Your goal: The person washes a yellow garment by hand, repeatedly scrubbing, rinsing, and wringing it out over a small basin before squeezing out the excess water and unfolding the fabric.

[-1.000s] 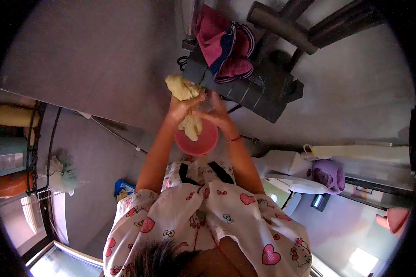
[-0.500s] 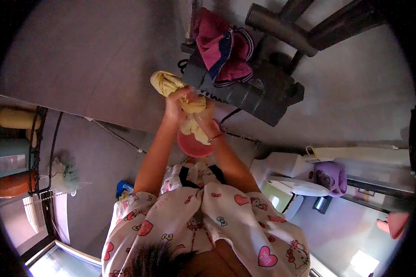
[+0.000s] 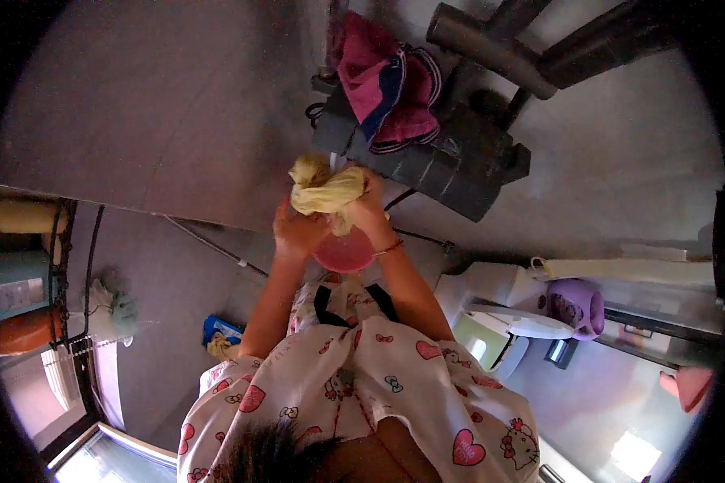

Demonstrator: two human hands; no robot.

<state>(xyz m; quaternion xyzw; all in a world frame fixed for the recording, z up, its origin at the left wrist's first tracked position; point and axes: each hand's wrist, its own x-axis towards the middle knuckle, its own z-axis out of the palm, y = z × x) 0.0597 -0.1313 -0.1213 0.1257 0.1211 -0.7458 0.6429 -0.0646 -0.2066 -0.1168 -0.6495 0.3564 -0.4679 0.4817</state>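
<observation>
A person in a white garment printed with red hearts and cartoon figures works a yellow cloth over a pink basin. The cloth is bunched and folded between the two hands — one knotted-looking end rises at the upper left, farther from the wearer than the basin, while a loose tail hangs toward the basin's far rim. The right hand is closed around the cloth's right-hand side, above the basin's right half, a thin reddish bracelet at its wrist. The left hand, just left of the basin, is raised against the underside of the cloth; whether its fingers grip or merely support the fabric cannot be told.

Beyond the basin stands a dark grey block with a magenta cloth, edged in navy and striped trim, draped over it; thick dark pipes lie farther off to the right. Well to the basin's left, a yellow bottle, a teal container and an orange item sit on a rack — nearer the basin is a blue packet. Well to its right is a purple container.
</observation>
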